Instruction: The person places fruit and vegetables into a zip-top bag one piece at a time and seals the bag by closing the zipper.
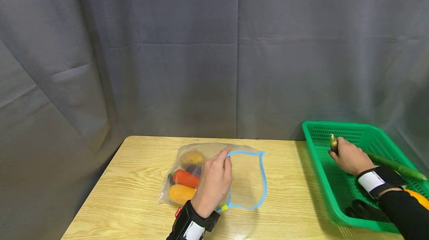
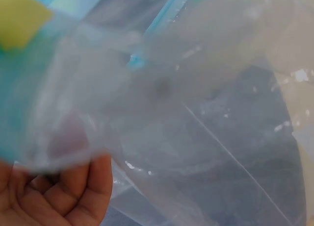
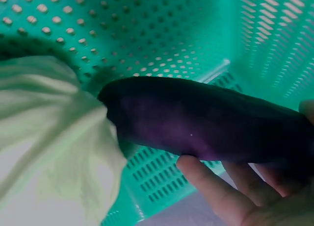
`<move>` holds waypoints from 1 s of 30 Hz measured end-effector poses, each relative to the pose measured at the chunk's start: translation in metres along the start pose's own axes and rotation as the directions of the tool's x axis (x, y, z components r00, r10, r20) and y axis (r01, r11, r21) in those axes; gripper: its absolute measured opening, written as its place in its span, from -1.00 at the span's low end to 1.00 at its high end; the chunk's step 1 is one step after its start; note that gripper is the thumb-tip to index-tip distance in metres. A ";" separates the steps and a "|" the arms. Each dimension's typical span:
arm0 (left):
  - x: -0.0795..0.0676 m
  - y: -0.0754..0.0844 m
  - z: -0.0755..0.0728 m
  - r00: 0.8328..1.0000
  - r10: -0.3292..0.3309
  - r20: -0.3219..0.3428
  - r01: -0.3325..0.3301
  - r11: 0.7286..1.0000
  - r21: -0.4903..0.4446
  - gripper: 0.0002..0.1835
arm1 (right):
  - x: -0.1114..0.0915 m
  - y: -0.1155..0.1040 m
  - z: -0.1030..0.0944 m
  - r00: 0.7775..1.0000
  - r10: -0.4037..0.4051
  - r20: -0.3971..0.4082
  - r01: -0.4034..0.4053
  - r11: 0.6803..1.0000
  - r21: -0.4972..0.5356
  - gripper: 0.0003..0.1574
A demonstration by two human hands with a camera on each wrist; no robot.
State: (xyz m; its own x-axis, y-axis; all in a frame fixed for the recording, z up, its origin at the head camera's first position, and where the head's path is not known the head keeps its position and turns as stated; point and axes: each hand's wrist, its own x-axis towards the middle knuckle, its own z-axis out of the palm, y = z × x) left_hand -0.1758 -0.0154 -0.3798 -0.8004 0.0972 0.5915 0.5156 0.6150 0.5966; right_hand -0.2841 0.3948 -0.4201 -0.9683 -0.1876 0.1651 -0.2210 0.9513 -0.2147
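Observation:
A clear zip bag [image 1: 246,180] with a blue-edged mouth lies on the table, mouth to the right. Through its film I see an orange vegetable [image 1: 181,194], a red one [image 1: 185,179], a yellowish-brown rounded one [image 1: 192,158] and something dark. My left hand [image 1: 214,180] grips the bag near its mouth; the curled fingers [image 2: 73,191] show against the film in the left wrist view. Over the green basket [image 1: 321,180], my right hand [image 1: 352,156] holds a dark purple eggplant [image 3: 196,120] around its body. Its stem end points away in the head view.
Inside the basket lie a long green vegetable [image 1: 399,167], dark elongated vegetables [image 1: 365,210] and an orange thing [image 1: 418,197] partly behind the sleeve. A pale green leafy vegetable [image 3: 54,142] is close to the eggplant. A grey curtain [image 1: 187,83] hangs behind the table.

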 end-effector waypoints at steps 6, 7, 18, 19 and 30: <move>0.000 -0.001 0.001 1.000 -0.010 0.008 0.010 1.000 0.000 -0.67 | -0.009 -0.012 -0.013 0.999 0.008 -0.051 -0.003 0.997 0.082 -0.62; 0.000 -0.001 0.001 1.000 -0.011 0.008 0.011 1.000 -0.001 -0.67 | -0.010 -0.014 -0.016 0.999 0.016 -0.051 -0.011 0.995 0.095 -0.60; 0.001 0.000 0.002 0.999 -0.024 0.022 0.024 1.000 -0.003 -0.66 | -0.032 -0.033 -0.050 0.994 0.067 -0.082 -0.046 0.971 0.233 -0.50; 0.001 0.000 0.002 0.999 -0.023 0.023 0.023 1.000 -0.003 -0.66 | -0.034 -0.035 -0.051 0.994 0.068 -0.083 -0.047 0.969 0.241 -0.49; 0.003 0.001 0.004 1.000 -0.022 0.014 0.022 1.000 0.014 -0.67 | -0.046 -0.065 -0.071 0.981 -0.005 -0.192 0.058 0.961 0.272 -0.65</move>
State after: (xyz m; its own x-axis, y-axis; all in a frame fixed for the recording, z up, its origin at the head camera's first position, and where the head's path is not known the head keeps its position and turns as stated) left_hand -0.1787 -0.0116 -0.3797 -0.8156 0.0945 0.5708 0.4938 0.6279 0.6016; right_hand -0.2168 0.3587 -0.3450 -0.9268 -0.1416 0.3479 -0.2999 0.8366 -0.4585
